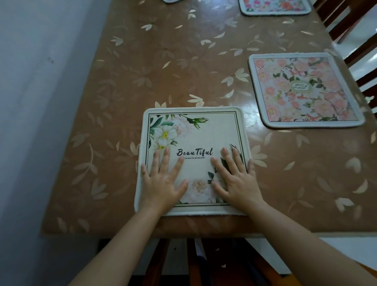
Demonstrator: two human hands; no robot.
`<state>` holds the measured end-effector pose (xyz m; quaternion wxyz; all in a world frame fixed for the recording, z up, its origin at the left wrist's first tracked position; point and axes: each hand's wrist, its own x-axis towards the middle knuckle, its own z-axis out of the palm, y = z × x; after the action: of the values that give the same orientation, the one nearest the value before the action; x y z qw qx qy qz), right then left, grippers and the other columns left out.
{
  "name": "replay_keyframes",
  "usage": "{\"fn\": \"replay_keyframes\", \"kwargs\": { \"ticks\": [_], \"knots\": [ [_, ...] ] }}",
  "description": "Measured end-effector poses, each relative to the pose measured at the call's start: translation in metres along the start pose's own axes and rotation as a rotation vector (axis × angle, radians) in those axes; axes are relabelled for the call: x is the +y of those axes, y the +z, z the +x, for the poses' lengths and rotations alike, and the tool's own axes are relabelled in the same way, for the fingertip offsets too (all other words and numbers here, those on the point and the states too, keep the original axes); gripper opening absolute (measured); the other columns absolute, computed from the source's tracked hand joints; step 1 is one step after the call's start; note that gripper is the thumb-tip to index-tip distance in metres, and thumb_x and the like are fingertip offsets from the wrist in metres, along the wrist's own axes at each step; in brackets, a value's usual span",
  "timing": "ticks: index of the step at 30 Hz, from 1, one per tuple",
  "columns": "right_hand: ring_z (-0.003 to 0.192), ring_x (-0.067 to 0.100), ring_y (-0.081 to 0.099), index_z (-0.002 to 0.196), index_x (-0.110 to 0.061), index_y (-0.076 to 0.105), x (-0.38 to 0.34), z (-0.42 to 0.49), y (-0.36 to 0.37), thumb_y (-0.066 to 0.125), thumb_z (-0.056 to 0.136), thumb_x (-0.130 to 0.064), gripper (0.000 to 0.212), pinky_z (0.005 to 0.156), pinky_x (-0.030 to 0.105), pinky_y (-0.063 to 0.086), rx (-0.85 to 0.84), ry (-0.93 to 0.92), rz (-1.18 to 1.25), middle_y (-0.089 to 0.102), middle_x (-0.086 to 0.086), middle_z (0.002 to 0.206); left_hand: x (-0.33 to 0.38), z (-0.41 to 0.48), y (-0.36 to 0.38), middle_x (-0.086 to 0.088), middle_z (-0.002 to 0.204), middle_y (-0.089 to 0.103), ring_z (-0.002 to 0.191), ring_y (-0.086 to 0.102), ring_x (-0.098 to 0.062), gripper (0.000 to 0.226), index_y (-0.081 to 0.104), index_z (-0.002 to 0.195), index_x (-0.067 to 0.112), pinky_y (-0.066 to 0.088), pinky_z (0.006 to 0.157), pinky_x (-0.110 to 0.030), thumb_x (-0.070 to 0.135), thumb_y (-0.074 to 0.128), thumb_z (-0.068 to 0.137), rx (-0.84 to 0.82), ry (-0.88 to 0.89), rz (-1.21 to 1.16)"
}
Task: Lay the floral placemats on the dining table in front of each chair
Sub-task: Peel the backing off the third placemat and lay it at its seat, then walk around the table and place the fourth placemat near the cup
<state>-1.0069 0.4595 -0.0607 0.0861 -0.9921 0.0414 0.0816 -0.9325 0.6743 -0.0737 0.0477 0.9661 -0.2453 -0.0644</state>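
Note:
A cream floral placemat [204,130] with the word "Beautiful" lies flat at the near edge of the dining table [153,67]. My left hand [163,179] rests palm down on its lower left part, fingers spread. My right hand [234,177] lies flat on its lower right part, fingers spread too. A pink floral placemat [302,89] sits on the table's right side. Another floral placemat [275,8] is at the far right, cut off by the top edge. A sliver of one more mat [171,1] shows at the top.
A brown glossy cover with pale leaf prints lies over the table. Dark wooden chairs [359,53] stand along the right side. A chair back [195,257] shows below the near edge. A white wall [40,102] runs along the left.

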Motion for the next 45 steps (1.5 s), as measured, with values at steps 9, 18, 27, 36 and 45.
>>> {"fn": "replay_keyframes", "kwargs": {
  "ticks": [9, 18, 27, 36, 45],
  "knots": [
    [0.138, 0.029, -0.018, 0.137, -0.039, -0.009, -0.025, -0.038, 0.006, 0.011, 0.074, -0.07, 0.073, 0.108, 0.059, -0.003, -0.013, 0.073, -0.015, -0.014, 0.0, 0.152, 0.02, -0.052, -0.005, -0.003, 0.153, 0.005, 0.139, 0.001, -0.03, 0.063, 0.01, 0.141, 0.036, 0.01, 0.107, -0.06, 0.06, 0.021, 0.083, -0.017, 0.016, -0.043],
    [0.136, 0.035, -0.021, 0.141, -0.037, -0.006, -0.035, -0.047, 0.009, 0.024, 0.072, -0.079, 0.086, 0.101, 0.06, -0.014, -0.034, -0.02, 0.033, -0.016, 0.002, 0.152, 0.031, -0.07, -0.019, -0.012, 0.146, 0.034, 0.131, 0.031, -0.039, 0.067, 0.029, 0.139, 0.031, 0.033, 0.092, -0.067, 0.064, 0.028, 0.08, -0.14, 0.043, 0.05],
    [0.141, 0.023, 0.007, 0.139, -0.028, 0.025, -0.031, -0.05, -0.033, 0.05, 0.085, -0.045, 0.062, 0.112, 0.048, 0.017, -0.139, -0.073, 0.17, 0.014, 0.0, 0.154, 0.043, -0.07, -0.021, -0.008, 0.154, -0.012, 0.139, -0.019, -0.026, 0.063, 0.0, 0.142, 0.035, -0.002, 0.112, -0.049, 0.054, 0.029, 0.089, -0.155, -0.017, -0.096],
    [0.103, 0.033, 0.061, 0.111, -0.01, 0.062, 0.002, -0.085, -0.095, 0.074, 0.07, -0.024, 0.045, 0.086, 0.05, 0.05, 0.218, -0.099, 0.068, 0.066, 0.014, 0.11, 0.105, -0.063, -0.078, -0.01, 0.148, 0.029, 0.139, 0.016, -0.029, 0.05, 0.042, 0.132, 0.018, 0.013, 0.112, -0.049, 0.036, 0.049, 0.086, 0.111, 0.024, -0.245],
    [0.099, 0.031, 0.064, 0.105, -0.011, 0.066, 0.061, -0.149, -0.13, 0.08, 0.064, -0.024, 0.045, 0.08, 0.053, 0.054, 0.39, 0.108, 0.037, 0.069, 0.012, 0.106, 0.202, -0.061, -0.1, -0.015, 0.114, 0.065, 0.108, 0.059, -0.033, 0.048, 0.064, 0.107, 0.01, 0.047, 0.088, -0.053, 0.019, 0.078, 0.062, 0.213, 0.256, -0.174]
  ]
}}
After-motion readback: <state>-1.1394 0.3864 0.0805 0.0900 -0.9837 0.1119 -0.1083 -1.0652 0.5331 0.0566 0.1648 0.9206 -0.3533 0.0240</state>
